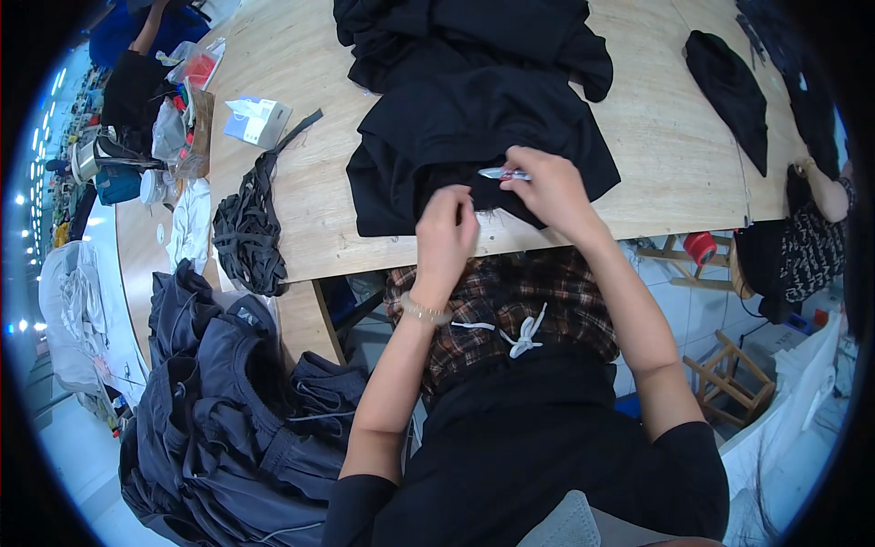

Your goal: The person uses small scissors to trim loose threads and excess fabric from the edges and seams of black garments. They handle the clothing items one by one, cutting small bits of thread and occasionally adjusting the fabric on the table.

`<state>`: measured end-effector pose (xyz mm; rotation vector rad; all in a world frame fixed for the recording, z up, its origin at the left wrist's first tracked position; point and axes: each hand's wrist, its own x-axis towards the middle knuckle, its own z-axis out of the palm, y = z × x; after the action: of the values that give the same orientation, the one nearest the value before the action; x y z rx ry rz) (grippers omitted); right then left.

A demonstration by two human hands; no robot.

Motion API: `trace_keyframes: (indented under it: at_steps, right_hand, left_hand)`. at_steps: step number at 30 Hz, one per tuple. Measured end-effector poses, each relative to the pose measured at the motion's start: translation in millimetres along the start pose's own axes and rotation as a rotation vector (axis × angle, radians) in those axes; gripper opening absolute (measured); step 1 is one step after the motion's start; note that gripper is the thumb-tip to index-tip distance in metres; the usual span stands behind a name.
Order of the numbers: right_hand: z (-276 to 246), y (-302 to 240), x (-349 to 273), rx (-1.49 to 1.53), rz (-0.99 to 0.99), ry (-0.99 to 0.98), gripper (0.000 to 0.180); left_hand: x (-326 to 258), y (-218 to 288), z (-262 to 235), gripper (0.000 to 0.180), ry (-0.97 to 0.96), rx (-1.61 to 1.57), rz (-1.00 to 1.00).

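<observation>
A black garment (474, 109) lies spread on the wooden table before me, its open edge toward me. My left hand (447, 223), with a beaded bracelet on the wrist, has its fingers pinched together at that edge, on the black cloth. In my right hand (552, 187) is a pair of small thread snips (503, 173), held over the opening with the silvery tip pointing left toward my left fingers. Loose threads show at the cloth's edge between the hands. What lies inside the opening is too dark to make out.
More black garments (465, 32) are piled beyond. Left on the table (301, 210) are a tissue box (258, 122) and a heap of dark fabric strips (248, 228). Dark garments (228, 410) hang at my lower left. A black cloth piece (726, 87) lies right; another person's arm (828, 193) shows beyond.
</observation>
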<state>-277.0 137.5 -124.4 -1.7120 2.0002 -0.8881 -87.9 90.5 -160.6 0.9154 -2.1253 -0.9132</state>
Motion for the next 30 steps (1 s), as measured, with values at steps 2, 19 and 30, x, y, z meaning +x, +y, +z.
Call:
trace_keyframes:
  at_steps: [2,19,30]
  right_hand:
    - [-10,15,-2,0.21,0.106,0.071,0.022]
    - [2,46,-13,0.959,0.437,0.119,0.016]
    - [3,50,-14,0.96,0.471,0.128,0.016]
  left_hand:
    - [-17,20,-14,0.01,-0.201,0.055,0.197]
    - [-7,45,20,0.023,0.011,0.21,-0.029]
    - [13,14,34,0.012,0.111,-0.034,-0.238]
